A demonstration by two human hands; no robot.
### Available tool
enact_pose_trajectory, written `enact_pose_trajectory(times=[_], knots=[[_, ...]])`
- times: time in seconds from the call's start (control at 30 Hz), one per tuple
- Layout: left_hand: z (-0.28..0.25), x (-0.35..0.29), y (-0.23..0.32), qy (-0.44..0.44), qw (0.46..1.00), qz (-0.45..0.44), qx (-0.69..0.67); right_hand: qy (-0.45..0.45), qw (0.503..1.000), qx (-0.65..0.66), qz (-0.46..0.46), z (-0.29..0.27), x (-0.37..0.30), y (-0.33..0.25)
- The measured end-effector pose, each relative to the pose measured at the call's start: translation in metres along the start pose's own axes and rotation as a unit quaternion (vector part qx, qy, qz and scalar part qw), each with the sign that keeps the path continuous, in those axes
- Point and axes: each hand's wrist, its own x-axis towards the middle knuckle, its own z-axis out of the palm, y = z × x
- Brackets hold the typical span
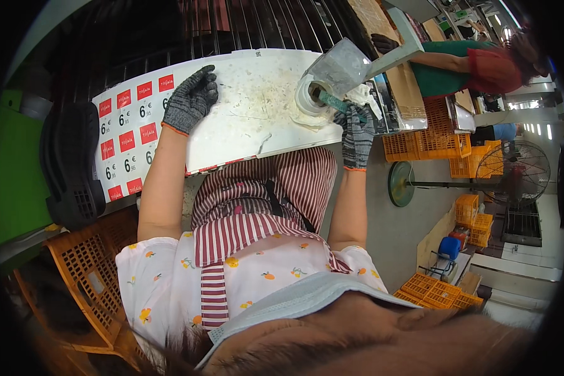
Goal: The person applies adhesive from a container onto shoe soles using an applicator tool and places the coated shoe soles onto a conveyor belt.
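Observation:
My left hand [191, 103], in a grey knit glove, rests on the white board [250, 106] with its fingers loosely apart and nothing visible in them. In the matching glove, my right hand [357, 135] is closed around a greenish handle [332, 100], which looks like a brush. Its far end reaches into a white round pot [313, 97] at the board's right side; the tip is hidden inside. Behind the pot stands a cloudy translucent container [340, 62]. Printed red and white labels [126, 138] cover the board's left part.
Black shoe soles [75, 166] are stacked left of the board. Dark bars [257, 25] run beyond its far edge. An orange crate [94, 276] stands at lower left. To the right are more orange crates [426, 141], a standing fan [513, 172] and a co-worker in red [495, 75].

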Motion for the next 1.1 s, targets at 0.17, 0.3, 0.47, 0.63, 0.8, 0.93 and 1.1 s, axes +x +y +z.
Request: enact_pose_trajectory(times=[0.17, 0.3, 0.47, 0.63, 0.8, 0.93, 1.1], knots=[[0.000, 0.002, -0.001, -0.017, 1.000, -0.002, -0.005, -0.021, 0.999, 0.042, 0.027, -0.006, -0.002, 0.015], [0.001, 0.001, 0.000, -0.005, 1.000, 0.002, 0.003, -0.020, 0.996, 0.060, 0.068, -0.008, 0.001, 0.012], [-0.003, 0.003, 0.000, -0.017, 1.000, -0.006, 0.003, -0.036, 0.991, 0.113, 0.057, -0.016, -0.002, 0.009], [-0.001, 0.002, 0.000, -0.005, 1.000, -0.002, -0.004, -0.015, 0.985, 0.155, 0.078, -0.019, -0.008, 0.006], [-0.003, 0.003, 0.001, -0.018, 1.000, -0.002, -0.004, -0.012, 0.983, 0.154, 0.097, -0.022, -0.009, 0.016], [0.002, 0.002, -0.001, -0.008, 1.000, 0.002, 0.002, -0.029, 0.984, 0.145, 0.102, -0.026, -0.009, 0.018], [-0.002, 0.002, -0.001, -0.009, 1.000, 0.006, 0.006, -0.006, 0.983, 0.131, 0.128, -0.028, -0.014, 0.019]])
